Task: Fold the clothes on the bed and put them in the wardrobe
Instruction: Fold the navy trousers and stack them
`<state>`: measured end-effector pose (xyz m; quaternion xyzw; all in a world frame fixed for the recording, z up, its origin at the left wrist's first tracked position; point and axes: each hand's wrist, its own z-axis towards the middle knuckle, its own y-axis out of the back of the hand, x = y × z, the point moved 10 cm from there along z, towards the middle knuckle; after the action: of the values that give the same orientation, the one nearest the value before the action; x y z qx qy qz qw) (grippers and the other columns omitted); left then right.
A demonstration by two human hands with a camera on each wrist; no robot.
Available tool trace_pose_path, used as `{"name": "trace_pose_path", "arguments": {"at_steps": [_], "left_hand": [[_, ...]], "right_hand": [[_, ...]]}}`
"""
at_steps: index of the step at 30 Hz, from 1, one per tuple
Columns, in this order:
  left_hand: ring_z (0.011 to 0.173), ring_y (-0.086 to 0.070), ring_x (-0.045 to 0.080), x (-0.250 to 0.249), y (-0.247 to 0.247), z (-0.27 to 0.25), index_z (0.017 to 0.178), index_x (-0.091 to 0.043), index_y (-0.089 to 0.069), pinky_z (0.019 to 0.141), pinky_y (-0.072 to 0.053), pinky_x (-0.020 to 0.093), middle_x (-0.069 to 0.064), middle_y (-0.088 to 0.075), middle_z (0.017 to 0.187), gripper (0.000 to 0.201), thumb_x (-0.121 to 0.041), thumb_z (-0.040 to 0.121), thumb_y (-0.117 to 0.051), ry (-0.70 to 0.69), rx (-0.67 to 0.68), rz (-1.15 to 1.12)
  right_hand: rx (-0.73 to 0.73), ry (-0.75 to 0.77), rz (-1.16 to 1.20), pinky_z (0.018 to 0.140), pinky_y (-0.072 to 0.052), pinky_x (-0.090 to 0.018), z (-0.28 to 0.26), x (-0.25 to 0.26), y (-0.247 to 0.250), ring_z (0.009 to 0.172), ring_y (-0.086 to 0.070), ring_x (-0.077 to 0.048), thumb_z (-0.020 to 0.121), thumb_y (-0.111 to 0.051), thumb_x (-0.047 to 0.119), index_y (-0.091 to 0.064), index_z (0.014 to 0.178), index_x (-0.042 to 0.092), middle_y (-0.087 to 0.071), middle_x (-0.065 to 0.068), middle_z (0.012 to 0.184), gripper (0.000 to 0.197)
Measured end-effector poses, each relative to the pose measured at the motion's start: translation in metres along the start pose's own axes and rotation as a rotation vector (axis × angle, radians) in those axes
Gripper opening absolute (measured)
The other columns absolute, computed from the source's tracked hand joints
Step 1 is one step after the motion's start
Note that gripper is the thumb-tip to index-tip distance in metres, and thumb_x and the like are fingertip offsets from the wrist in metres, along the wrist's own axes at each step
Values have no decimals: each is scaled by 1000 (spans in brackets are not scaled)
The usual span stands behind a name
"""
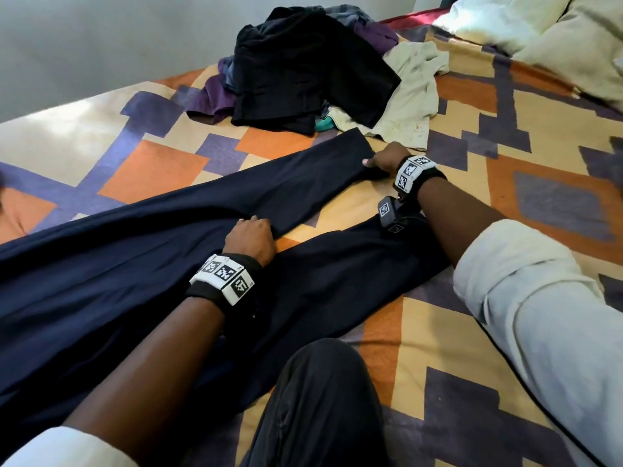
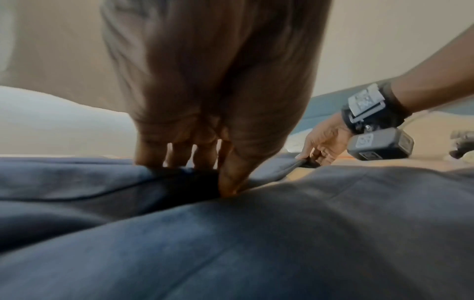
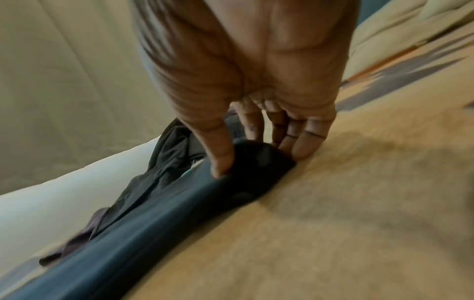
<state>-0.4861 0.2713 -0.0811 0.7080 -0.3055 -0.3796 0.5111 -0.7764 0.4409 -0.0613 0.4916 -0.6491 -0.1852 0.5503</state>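
Bed (image 1: 455,332): a patterned orange, purple and cream cover serves as the flat folding surface.
Navy trousers (image 1: 135,264): spread lengthwise across the bed, legs running toward the far right and parted in a narrow V; I judge they are being lined up leg over leg for the first fold.
Clothes pile (image 1: 303,72): black, purple and cream garments heaped near the wall, well apart from the hands, waiting their turn.
Pillows (image 1: 539,28): pale, at the far right corner.
Right hand (image 1: 382,160): thumb on top and fingers curled under, it pinches the hem of the far leg, probably to carry that leg across.
Left hand (image 1: 251,239): fingers curled, grasping the inner edge of the same leg near the fork, likely so both hands shift it together.
Wardrobe: not in view.
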Motion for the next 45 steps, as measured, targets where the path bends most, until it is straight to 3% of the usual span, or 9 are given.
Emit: {"name": "trace_pose_path", "arguments": {"at_steps": [3, 8, 16, 19, 24, 28, 33, 39, 45], "left_hand": [[99, -60, 44, 10, 11, 1, 105, -11, -68, 75, -44, 41, 20, -66, 107, 24, -15, 89, -50, 48, -37, -24], [98, -60, 45, 15, 29, 2, 103, -18, -70, 79, -47, 42, 19, -67, 104, 22, -17, 84, -58, 39, -61, -110], [102, -62, 37, 10, 5, -1, 110, -28, -69, 86, -52, 44, 10, -68, 110, 25, -26, 87, -59, -36, 29, -27], [115, -52, 36, 15, -5, -1, 121, -22, -60, 95, -48, 51, 9, -57, 123, 29, -29, 94, -49, -5, 55, 72], [115, -52, 41, 19, -9, -2, 130, -16, -54, 94, -47, 53, 14, -52, 126, 35, -21, 97, -42, 1, 110, 130], [114, -56, 36, 22, -3, -4, 123, -15, -59, 92, -48, 47, 13, -57, 123, 32, -28, 96, -51, 25, 125, 82], [118, -52, 31, 16, 3, -9, 123, -13, -59, 93, -45, 43, 8, -57, 123, 41, -36, 90, -61, 23, 59, 31], [98, -63, 39, 17, -3, -6, 109, -14, -68, 77, -47, 38, 14, -67, 109, 30, -29, 91, -50, 41, 106, 43], [127, -49, 34, 25, -24, -9, 136, -23, -54, 106, -42, 45, 8, -48, 144, 60, -56, 88, -39, 9, 348, 204]], "right_hand": [[65, -22, 204, 94, -43, -34, 13, -1, -6, 121, -54, -32, 100, -52, 25, -59, 121, -3, -59, -20, 126, 36], [110, 1, 790, 59, -44, -24, 19, -13, 14, 79, -63, -19, 71, -72, 1, -59, 73, 15, -67, -4, 87, 20], [252, 4, -46, 56, -37, -25, 22, -38, 18, 56, -38, -15, 91, -64, 13, -43, 60, 16, -47, 0, 52, 38], [168, 83, -273, 62, -35, -29, 27, -29, 27, 64, -41, -16, 94, -62, 16, -46, 65, 17, -47, 1, 67, 33], [11, 135, 404, 60, -33, -28, 40, -25, 38, 72, -51, -12, 92, -60, 10, -50, 74, 24, -55, 3, 76, 24], [21, 73, 40, 67, -42, -27, 37, -34, 29, 87, -57, -24, 93, -58, 11, -63, 90, 14, -59, -10, 95, 6], [-239, -19, -201, 75, -39, -36, 36, -46, 50, 87, -55, -37, 93, -52, 12, -53, 79, 2, -56, -21, 86, 17], [-29, 60, -31, 81, -35, -29, 33, 0, 10, 121, -53, -33, 90, -60, 51, -52, 130, -2, -55, -19, 134, 67], [-122, 136, -61, 82, -40, -32, 41, 29, 13, 108, -58, -30, 94, -61, 26, -63, 114, -4, -62, -20, 114, 35]]}}
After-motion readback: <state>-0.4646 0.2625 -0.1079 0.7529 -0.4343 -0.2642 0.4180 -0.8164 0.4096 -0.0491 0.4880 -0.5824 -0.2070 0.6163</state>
